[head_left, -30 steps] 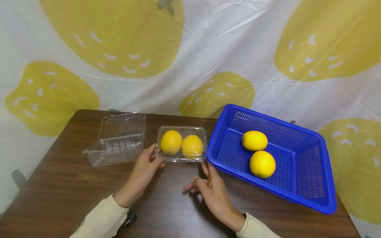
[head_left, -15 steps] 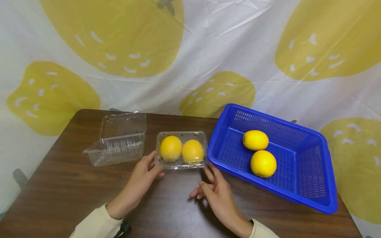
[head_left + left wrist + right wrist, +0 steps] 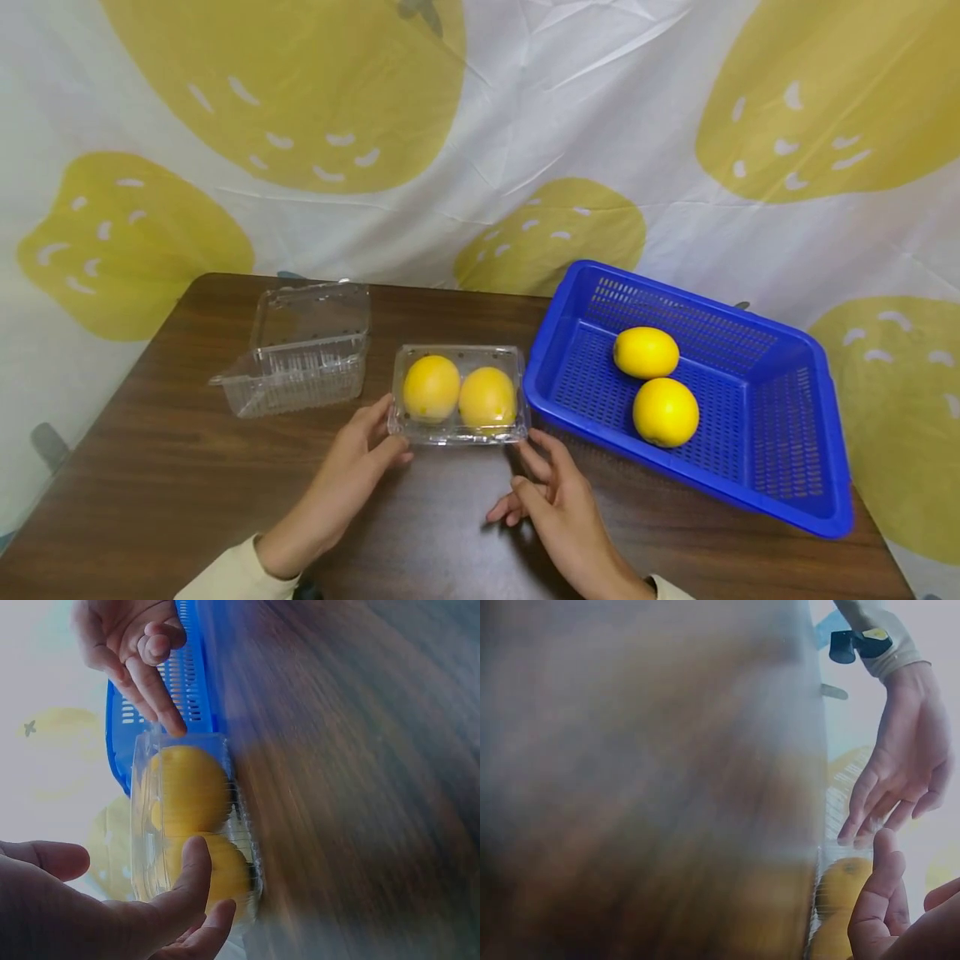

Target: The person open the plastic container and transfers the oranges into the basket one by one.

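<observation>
A clear plastic clamshell box [image 3: 459, 435], lid down, lies on the table with two yellow lemon-like fruits [image 3: 432, 387] inside. My left hand [image 3: 348, 471] touches its left end near the front corner, fingers mostly extended. At the front right corner, the extended fingertips of my right hand [image 3: 566, 504] touch the box, while its other fingers bend loosely underneath. The left wrist view shows the right hand [image 3: 139, 645] beyond the box's far end. In the right wrist view, the box [image 3: 832, 900] is partly hidden behind the right hand's fingers [image 3: 877, 907].
A second clear clamshell box [image 3: 296, 387] stands with its lid raised at the left. To the right, a blue plastic basket [image 3: 780, 417] holds two more yellow fruits [image 3: 665, 412]. A fruit-print cloth [image 3: 510, 108] hangs behind the brown table [image 3: 150, 483].
The clamshell box with two fruits has slid toward me across the table. Both hands have drawn back along with it. The basket and the second box stay in place.
</observation>
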Demonstrator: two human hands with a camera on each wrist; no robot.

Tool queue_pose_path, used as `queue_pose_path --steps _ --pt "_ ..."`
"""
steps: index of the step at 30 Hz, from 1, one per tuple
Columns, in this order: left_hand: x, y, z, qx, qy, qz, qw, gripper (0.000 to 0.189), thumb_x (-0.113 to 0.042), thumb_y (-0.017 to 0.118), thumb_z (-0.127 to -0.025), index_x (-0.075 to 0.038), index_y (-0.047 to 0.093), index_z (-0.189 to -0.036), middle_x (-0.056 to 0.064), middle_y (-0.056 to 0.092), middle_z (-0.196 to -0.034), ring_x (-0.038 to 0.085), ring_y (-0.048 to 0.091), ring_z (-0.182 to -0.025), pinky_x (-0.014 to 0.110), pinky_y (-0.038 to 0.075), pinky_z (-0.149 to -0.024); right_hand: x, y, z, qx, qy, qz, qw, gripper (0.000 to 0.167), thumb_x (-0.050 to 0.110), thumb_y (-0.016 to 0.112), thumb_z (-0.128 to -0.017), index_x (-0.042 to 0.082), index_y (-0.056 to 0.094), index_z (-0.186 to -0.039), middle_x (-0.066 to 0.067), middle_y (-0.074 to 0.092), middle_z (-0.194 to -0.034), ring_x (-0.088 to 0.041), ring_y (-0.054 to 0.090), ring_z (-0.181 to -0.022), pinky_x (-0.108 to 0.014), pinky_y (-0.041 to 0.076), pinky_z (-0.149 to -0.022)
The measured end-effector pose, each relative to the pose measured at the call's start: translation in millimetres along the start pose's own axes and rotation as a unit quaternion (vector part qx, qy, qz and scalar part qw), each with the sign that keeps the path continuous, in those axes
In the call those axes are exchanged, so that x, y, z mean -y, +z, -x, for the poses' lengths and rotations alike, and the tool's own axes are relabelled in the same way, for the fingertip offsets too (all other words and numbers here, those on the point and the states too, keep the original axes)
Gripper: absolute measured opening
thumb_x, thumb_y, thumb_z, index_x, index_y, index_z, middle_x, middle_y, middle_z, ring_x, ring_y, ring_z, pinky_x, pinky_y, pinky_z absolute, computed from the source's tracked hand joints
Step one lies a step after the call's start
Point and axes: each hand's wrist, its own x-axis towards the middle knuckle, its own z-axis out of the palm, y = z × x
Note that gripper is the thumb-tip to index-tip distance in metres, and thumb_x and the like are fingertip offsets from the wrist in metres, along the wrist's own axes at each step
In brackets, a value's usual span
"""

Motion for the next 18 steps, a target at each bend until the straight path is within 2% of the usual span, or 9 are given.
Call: queue_pose_path --steps 5,9,13,18 --pt "0.9 1.0 4.7 -0.001 -0.002 -0.008 1.0 0.074 -0.002 0.062 -0.103 0.014 0.026 -0.166 0.034 0.043 -0.159 0.037 0.068 -0.126 0.035 0.063 -0.104 -1.0 -3.8 6.2 0.01 0.008 -0.003 0.9999 0.065 -0.005 0.057 -0.107 -0.007 0.028 -0.164 -0.034 0.036 -0.169 -0.025 0.081 -0.078 -0.03 0.066 -0.068" --pt "1.8 1.8 10.2 0.002 -0.008 -0.018 0.9998 0.074 -0.003 0.063 -0.104 0.012 0.027 -0.167 0.033 0.044 -0.158 0.033 0.073 -0.117 0.035 0.062 -0.105 -3.2 -8.2 11.6 0.022 -0.006 0.001 0.9997 0.059 -0.006 0.055 -0.108 -0.01 0.028 -0.161 -0.038 0.036 -0.166 -0.023 0.08 -0.077 -0.032 0.067 -0.068" --pt "4.2 4.1 15.2 0.004 -0.002 -0.013 0.9999 0.074 -0.002 0.063 -0.103 0.013 0.029 -0.166 0.032 0.045 -0.158 0.033 0.071 -0.122 0.033 0.063 -0.102 -4.3 -14.1 18.4 0.03 -0.005 0.004 0.9995 0.053 -0.004 0.052 -0.11 -0.011 0.029 -0.158 -0.038 0.037 -0.165 -0.024 0.08 -0.077 -0.034 0.067 -0.068" --pt "6.2 7.3 21.9 -0.003 0.006 -0.026 0.9996 0.073 -0.002 0.066 -0.1 0.015 0.033 -0.164 0.03 0.049 -0.156 0.032 0.072 -0.119 0.03 0.063 -0.1 -3.7 -20.6 25.8 0.04 0.009 -0.001 0.9992 0.048 -0.002 0.051 -0.112 -0.013 0.031 -0.154 -0.039 0.036 -0.165 -0.026 0.08 -0.077 -0.033 0.067 -0.068"
